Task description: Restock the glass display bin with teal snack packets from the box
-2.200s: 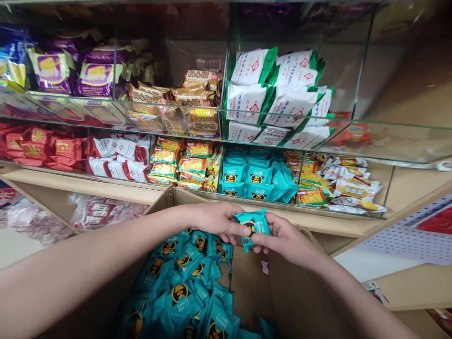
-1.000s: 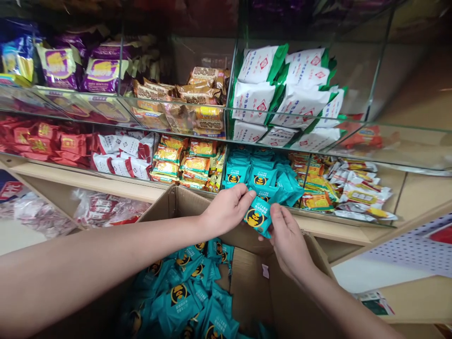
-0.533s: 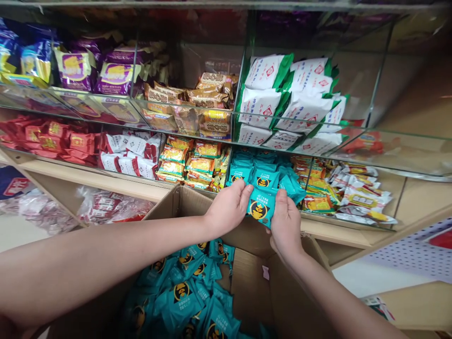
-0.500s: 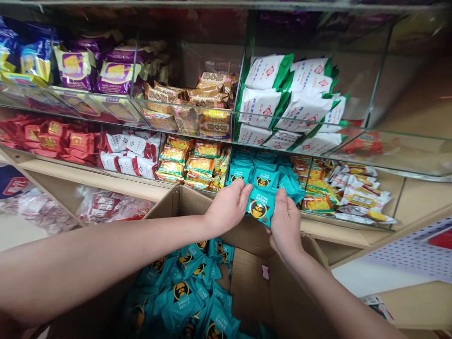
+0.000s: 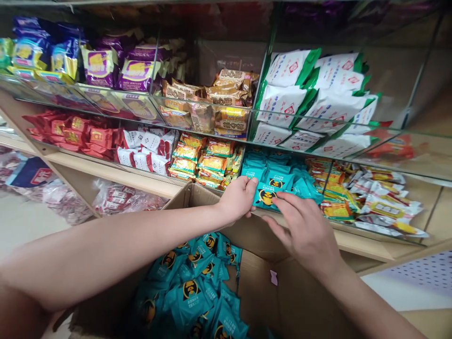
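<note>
In the head view my left hand (image 5: pixel 237 200) pinches the left edge of a teal snack packet (image 5: pixel 264 197) with a yellow-and-black emblem. That packet lies at the front of a shelf compartment, against a stack of matching teal packets (image 5: pixel 280 179). My right hand (image 5: pixel 305 230) is just to its right, thumb and fingers apart, with fingertips at or close to the packet's right side. Below both arms, an open cardboard box (image 5: pixel 257 282) holds a heap of loose teal packets (image 5: pixel 192 289) on its left side.
Glass dividers split the shelf into compartments. Beside the teal stack are yellow-green packets (image 5: pixel 212 162) and white-and-yellow packets (image 5: pixel 390 207). White-and-green packets (image 5: pixel 282 101) fill the tier above. Bagged goods (image 5: pixel 122 200) lie under the shelf at left.
The packet has moved from between both hands down against the stack's front. My right hand has loosened and spread its fingers. The whole view has shifted, with things appearing further right.
</note>
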A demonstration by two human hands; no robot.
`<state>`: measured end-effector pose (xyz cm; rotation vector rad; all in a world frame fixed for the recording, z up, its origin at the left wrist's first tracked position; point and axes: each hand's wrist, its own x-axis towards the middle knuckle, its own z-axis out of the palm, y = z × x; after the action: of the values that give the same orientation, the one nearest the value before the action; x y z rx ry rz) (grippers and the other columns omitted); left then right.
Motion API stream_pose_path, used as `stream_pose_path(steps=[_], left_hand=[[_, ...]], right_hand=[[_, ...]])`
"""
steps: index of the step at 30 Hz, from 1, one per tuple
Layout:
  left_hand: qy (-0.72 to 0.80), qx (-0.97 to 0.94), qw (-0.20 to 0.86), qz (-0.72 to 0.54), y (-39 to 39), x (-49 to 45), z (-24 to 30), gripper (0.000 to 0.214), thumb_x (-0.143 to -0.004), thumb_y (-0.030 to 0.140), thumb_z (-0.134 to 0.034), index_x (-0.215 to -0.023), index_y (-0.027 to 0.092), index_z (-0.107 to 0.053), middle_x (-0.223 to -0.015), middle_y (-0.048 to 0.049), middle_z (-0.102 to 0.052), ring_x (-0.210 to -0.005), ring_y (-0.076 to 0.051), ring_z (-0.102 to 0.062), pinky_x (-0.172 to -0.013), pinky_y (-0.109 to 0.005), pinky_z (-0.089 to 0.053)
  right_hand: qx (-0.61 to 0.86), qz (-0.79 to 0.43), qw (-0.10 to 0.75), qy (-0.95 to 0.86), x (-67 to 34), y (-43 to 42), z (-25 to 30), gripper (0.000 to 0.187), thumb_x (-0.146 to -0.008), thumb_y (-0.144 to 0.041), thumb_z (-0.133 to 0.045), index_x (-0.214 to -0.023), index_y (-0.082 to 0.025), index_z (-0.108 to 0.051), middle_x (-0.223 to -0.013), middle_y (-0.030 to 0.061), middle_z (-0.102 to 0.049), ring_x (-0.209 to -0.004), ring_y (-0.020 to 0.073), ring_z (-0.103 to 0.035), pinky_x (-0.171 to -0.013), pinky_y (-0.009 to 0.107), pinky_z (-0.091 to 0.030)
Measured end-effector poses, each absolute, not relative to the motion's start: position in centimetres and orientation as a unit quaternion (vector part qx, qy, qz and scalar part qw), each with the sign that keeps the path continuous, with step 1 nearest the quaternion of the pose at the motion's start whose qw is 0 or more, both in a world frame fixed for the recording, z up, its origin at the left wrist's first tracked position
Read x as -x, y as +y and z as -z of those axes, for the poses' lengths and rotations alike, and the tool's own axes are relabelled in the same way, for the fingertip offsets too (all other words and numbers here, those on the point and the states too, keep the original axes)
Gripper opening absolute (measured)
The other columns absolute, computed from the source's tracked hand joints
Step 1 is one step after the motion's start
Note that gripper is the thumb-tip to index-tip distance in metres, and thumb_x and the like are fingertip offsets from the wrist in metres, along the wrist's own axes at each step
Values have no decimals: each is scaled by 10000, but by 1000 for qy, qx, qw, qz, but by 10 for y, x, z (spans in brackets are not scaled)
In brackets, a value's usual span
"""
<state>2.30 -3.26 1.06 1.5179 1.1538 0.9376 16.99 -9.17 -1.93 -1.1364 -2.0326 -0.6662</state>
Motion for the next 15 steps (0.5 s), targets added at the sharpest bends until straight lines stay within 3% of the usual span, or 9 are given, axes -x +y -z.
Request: stream_pose_path(steps=[3,7,15], left_hand=[[457,-600,512,-411,-30,-22,-15,257,-812,390,-376,-653,195,-320,-477,91,-320,-312,-46,-415,-278,-132,-263],[428,-594,546,-408,-29,-18,-18,289,-834,447,-279,-759,191,-391,-435,84,-404,-298,-41,-376,-308,-138,-265],[377,-756,504,-180,-49,-19,-10,168,-770,328,-425,-793,174,-489,-486,65,-483,-360,-53,-445,-391,-165,-343]], right_hand=[[433,315,259,-804,-172,-83,12,332,-815,-180,-430,-1141,-126,-460,-1121,134,-547,-931,225,-524,-757,344,-429],[483,322,253,-774,-185,-47,-1,307,-835,-192,-364,-1104,-106,-482,-1085,152,-561,-954,230,-531,-778,335,-421],[661,245,181,-686,-181,31,-20,301,-807,-204,-343,-977,-74,-554,-770,178,-617,-696,283,-578,-618,372,-421]])
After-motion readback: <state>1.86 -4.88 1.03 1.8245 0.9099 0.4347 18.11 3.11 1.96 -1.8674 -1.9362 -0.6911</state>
